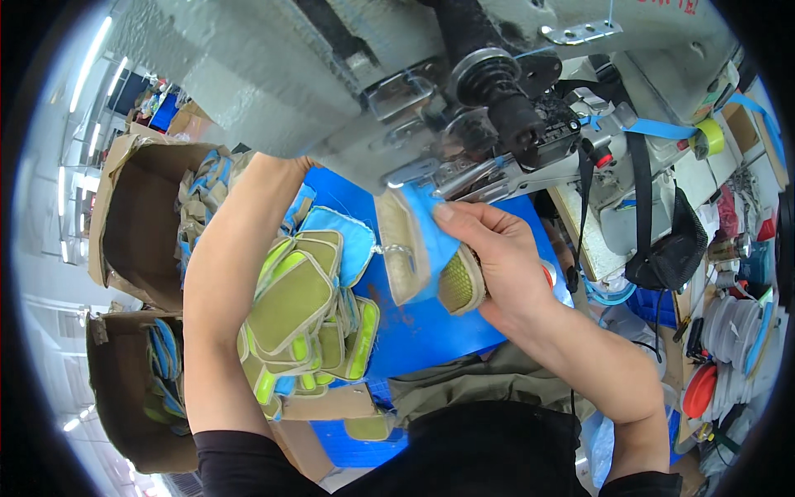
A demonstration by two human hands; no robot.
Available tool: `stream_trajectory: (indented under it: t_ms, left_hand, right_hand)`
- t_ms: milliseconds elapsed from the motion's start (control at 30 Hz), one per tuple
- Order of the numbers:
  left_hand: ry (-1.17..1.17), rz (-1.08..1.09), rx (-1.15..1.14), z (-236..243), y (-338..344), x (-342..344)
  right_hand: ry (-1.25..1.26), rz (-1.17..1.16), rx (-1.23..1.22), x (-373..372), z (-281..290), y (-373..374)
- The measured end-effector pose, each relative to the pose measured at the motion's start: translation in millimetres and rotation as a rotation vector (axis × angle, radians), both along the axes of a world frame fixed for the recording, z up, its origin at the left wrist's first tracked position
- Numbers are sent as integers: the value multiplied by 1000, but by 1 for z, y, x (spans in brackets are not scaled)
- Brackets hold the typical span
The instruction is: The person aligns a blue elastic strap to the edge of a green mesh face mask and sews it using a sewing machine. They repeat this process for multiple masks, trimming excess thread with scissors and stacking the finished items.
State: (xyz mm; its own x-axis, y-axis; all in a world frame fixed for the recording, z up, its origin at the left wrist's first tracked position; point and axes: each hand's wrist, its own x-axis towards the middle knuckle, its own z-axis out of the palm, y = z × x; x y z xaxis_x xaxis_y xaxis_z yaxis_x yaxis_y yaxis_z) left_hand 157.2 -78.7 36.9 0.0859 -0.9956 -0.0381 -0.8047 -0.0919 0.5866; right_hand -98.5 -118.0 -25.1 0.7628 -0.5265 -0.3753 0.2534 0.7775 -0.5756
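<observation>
A sewn fabric piece (406, 240) with beige, blue and olive mesh parts is pinched between the thumb and fingers of my right hand (512, 261). Its upper edge lies at the metal presser and guide parts (414, 172) of a grey sewing machine (331, 108). Of my left arm, the forearm (228, 273) reaches up on the left; the hand goes behind the machine head, its fingers hidden. Beside that forearm, a heap of olive, lime and blue fabric pieces (294, 306) with beige edging lies on the blue table (439, 340). A whitish thread strand joins the heap to the held piece.
Two cardboard boxes (103, 215) holding more fabric pieces stand at the left. Blue tape (662, 128) runs into the machine from the right. A black mesh pouch (675, 244) hangs there, near white reels (733, 331). Dark olive cloth (472, 389) lies across my lap.
</observation>
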Motion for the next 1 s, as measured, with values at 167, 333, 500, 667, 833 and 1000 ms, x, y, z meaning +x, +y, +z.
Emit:
stream_trajectory:
  t_ms: [167, 333, 500, 667, 833, 1000]
  left_hand:
    - [-45, 55, 96, 32, 43, -17]
    - [23, 103, -57, 8, 34, -24]
    - [-46, 442, -617, -50, 83, -88]
    - [-96, 542, -1011, -79, 51, -127]
    - [-137, 527, -1109, -82, 49, -126]
    - [-126, 517, -1078, -81, 50, -125]
  right_hand:
    - [-53, 110, -12, 8, 12, 13]
    - [44, 201, -177, -9, -7, 1]
    - [126, 345, -266, -37, -32, 9]
    - [213, 313, -263, -60, -64, 13]
    - [217, 281, -213, -73, -76, 17]
    - [211, 287, -195, -77, -76, 21]
